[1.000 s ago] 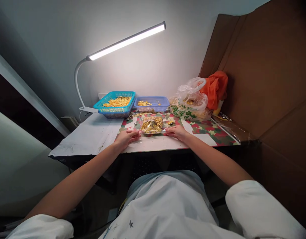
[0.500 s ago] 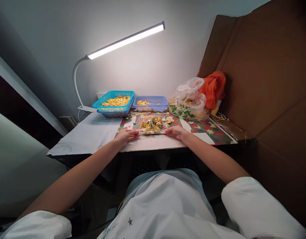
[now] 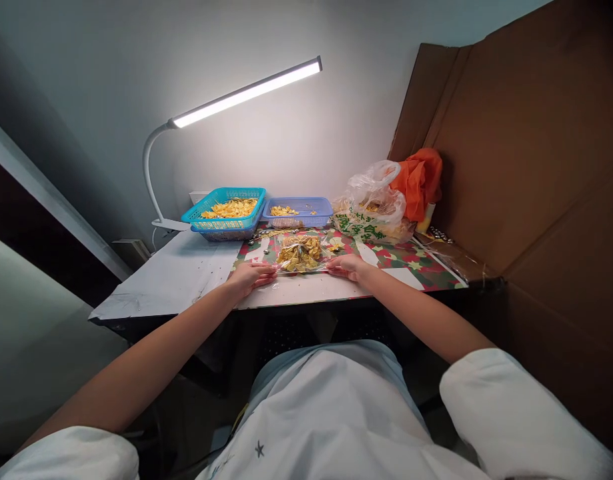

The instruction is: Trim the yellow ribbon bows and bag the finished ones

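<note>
A clear plastic bag (image 3: pixel 299 255) with a bunch of gold, leaf-like pieces inside lies near the table's front edge. My left hand (image 3: pixel 252 277) is closed on the bag's left corner, thumb and fingers pressed together. On the opposite side my right hand (image 3: pixel 347 267) pinches the bag's right corner. Between the hands the film looks stretched out sideways. A few loose gold pieces (image 3: pixel 336 247) rest on the patterned sheet just behind my right hand.
A turquoise basket (image 3: pixel 256 200) heaped with gold pieces sits stacked at the back left. Beside it stands a purple basket (image 3: pixel 314 217). A tied plastic bag (image 3: pixel 369 207) and orange cloth (image 3: pixel 420 180) are at right, before a cardboard wall (image 3: pixel 511 133). A lamp (image 3: pixel 251 91) arches overhead.
The whole view has shifted slightly. The gold bunch in the bag now looks a little lower and nearer the front; both hands keep hold of the bag's corners.
</note>
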A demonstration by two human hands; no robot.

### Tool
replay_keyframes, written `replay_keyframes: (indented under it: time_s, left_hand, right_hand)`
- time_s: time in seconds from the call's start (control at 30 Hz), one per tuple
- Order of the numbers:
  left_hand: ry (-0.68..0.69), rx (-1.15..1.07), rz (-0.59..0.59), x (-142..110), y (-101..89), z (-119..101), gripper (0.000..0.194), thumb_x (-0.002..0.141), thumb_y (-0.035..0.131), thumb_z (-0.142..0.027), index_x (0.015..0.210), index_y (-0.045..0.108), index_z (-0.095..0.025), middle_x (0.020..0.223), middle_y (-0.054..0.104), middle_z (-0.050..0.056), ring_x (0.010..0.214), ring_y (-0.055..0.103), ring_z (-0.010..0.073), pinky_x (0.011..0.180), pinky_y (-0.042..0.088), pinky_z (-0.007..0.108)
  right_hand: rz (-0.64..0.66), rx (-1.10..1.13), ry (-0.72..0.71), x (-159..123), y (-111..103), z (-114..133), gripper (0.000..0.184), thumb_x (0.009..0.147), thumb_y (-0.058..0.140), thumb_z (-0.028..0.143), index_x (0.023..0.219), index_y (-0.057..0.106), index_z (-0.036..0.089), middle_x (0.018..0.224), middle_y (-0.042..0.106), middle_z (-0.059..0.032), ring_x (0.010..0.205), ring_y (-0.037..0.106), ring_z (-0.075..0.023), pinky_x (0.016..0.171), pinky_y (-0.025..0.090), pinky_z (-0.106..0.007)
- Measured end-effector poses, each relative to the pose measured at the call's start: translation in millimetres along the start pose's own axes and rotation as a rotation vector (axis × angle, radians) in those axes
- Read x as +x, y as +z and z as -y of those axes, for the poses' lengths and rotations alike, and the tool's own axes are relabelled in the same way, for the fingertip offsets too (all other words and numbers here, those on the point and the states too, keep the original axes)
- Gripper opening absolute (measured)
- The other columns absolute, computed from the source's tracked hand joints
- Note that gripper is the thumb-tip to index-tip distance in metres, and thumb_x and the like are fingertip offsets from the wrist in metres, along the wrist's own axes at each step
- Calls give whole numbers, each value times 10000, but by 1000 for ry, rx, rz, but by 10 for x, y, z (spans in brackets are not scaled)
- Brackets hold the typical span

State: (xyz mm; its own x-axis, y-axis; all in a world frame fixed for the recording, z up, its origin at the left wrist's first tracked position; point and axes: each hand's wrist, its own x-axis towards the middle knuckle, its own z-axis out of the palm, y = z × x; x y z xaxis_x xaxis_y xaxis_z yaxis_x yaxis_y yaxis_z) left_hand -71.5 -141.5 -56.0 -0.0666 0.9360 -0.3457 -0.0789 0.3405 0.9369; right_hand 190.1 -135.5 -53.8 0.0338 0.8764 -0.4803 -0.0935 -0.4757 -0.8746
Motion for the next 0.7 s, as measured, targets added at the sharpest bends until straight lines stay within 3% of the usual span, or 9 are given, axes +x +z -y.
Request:
replay_keyframes:
  time_s: [0.2,0.3,0.37,0.43,0.7]
  left_hand:
    - [-87,79,61,102,-62,-64,204,627,848,-148,730,684,-85,660,716,105,555,697,172,554,605,233]
    - [-150,132,108,158,-87,-131,279,663,846,-292,773,671,-104,636,701,99,524,685,195,480,587,268]
    - [-168,165,133,178,-88,-160,320,664,849,-338,785,664,-106,609,682,79,478,657,180,434,555,256]
    - [-151,186,129,180,-77,-162,334,653,859,-344,769,644,-115,584,660,46,439,624,150,397,513,223]
    - [40,182,27,70,15,1,317,743,804,-341,674,570,-137,548,626,4,420,589,86,421,469,163]
  right_hand:
    - [35,-20,31,-3,-46,35,159,785,621,-15,837,605,134,695,678,-24,626,679,-97,636,593,-178]
    - [61,-40,33,-24,-52,66,60,844,632,117,880,597,149,732,701,-47,651,707,-125,613,594,-203]
    - [85,-58,28,-29,-42,78,94,875,642,236,896,607,152,740,716,-67,660,717,-147,601,598,-226]
    - [99,-75,16,-19,-21,75,153,887,649,295,892,620,144,713,718,-73,638,713,-152,593,599,-235]
    - [33,-95,-46,38,58,-15,165,894,668,241,789,601,134,576,668,-46,489,645,-103,509,575,-179]
